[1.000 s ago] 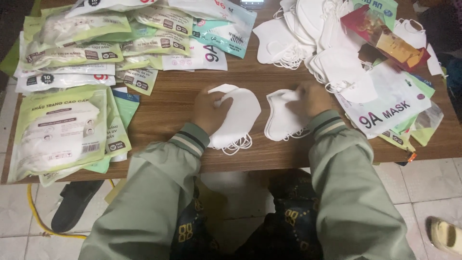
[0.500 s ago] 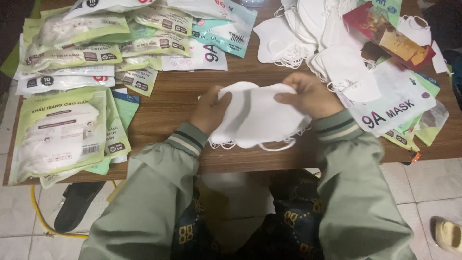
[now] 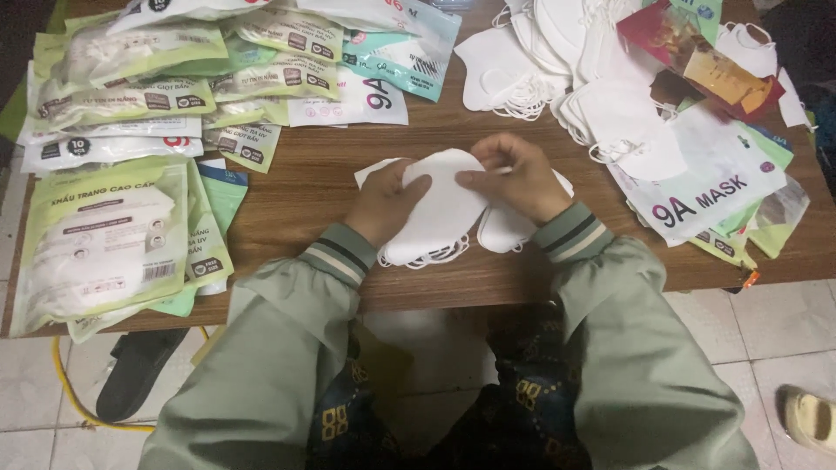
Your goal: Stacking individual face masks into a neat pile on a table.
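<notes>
Head view: left hand (image 3: 383, 202) and right hand (image 3: 514, 178) both clamped on stack of white masks (image 3: 440, 209) at centre of wooden counter (image 3: 305, 187). Stack's long axis runs upper right to lower left, ear loops hanging at near edge; count unclear. Loose mask pile (image 3: 566, 70) upper right, packaged masks (image 3: 104, 235) left.

The masks (image 3: 440, 209) between the left hand (image 3: 383, 204) and right hand (image 3: 514, 178) look like soft, matt white fabric with thin elastic loops. The table (image 3: 313, 187) is brown wood with a visible grain and a dull sheen. The packets (image 3: 100, 235) on it are glossy plastic film that catches the light. The sleeves (image 3: 279, 348) are smooth green cloth with ribbed knit cuffs. The floor (image 3: 784, 322) is pale, smooth tile
</notes>
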